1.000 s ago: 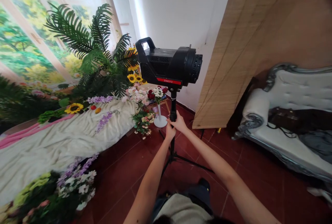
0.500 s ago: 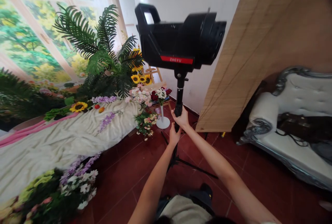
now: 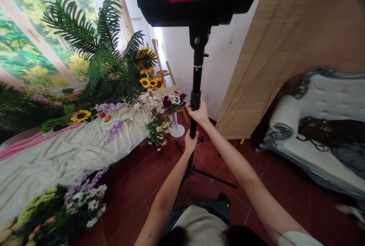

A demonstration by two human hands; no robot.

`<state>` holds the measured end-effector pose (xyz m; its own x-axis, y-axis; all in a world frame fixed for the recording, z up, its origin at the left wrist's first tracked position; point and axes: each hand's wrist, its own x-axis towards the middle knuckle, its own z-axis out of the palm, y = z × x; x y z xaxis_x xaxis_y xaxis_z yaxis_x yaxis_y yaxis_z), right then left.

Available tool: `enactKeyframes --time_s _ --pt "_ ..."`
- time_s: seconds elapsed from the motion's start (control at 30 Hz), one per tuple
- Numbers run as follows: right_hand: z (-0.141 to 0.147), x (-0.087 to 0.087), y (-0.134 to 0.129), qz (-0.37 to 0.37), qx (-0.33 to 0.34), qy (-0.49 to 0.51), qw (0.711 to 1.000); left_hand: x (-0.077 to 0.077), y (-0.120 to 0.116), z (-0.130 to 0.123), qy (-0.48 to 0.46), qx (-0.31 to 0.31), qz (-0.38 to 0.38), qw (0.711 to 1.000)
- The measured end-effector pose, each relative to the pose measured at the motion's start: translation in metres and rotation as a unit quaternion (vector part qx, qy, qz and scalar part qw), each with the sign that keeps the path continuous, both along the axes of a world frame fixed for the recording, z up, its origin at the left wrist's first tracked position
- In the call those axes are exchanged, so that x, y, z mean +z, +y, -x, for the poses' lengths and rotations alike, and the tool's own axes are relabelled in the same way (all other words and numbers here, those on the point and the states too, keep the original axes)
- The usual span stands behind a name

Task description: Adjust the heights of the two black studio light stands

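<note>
Above the left hand (image 3: 190,142) and right hand (image 3: 199,113) — both gripping the black stand (image 3: 193,124) — the lamp (image 3: 196,9) sits higher than before.

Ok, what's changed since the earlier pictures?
The black, box-shaped lamp with a red label has risen, its top now out of frame. The right hand has moved up with the slim black pole, widening the gap above the left hand. Both hands keep their hold; nothing was let go. The black tripod legs and silver-framed white sofa stayed put.
</note>
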<state>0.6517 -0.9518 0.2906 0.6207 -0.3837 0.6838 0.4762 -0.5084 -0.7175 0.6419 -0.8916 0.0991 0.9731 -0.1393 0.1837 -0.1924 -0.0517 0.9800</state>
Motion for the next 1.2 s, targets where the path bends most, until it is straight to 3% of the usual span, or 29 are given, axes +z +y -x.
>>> enactKeyframes --time_s 0.2,0.37,0.43,0.53,0.63,0.87,1.0,1.1,1.2 --pt "0.005 -0.013 0.001 -0.001 -0.018 0.023 1.0 0.011 -0.008 -0.008 -0.013 0.036 -0.066 0.997" --pt "0.009 -0.009 0.0 0.014 -0.008 0.04 0.999 0.009 -0.009 -0.007 -0.026 0.037 -0.061 0.997" --pt "0.016 -0.005 -0.004 0.033 0.009 0.062 0.997 0.008 -0.01 -0.007 -0.029 0.032 -0.063 0.997" --pt "0.034 -0.007 -0.017 0.073 0.089 0.106 0.988 0.006 -0.011 -0.008 -0.037 0.028 -0.064 0.997" --pt "0.061 -0.035 -0.032 0.096 0.144 0.12 0.978 0.004 -0.011 -0.009 -0.046 0.033 -0.069 0.996" --pt "0.112 -0.144 -0.031 0.135 0.047 0.155 0.978 0.002 -0.012 -0.009 -0.065 0.048 -0.08 0.993" --pt "0.106 -0.174 -0.02 0.017 0.0 0.184 0.983 0.002 -0.013 -0.009 -0.047 0.041 -0.069 0.996" --pt "0.093 -0.184 -0.016 -0.102 -0.012 0.21 0.972 0.001 -0.013 -0.009 -0.028 0.029 -0.061 0.997" --pt "0.087 -0.187 -0.016 -0.236 0.018 0.215 0.947 0.003 -0.013 -0.009 -0.029 0.028 -0.063 0.997"
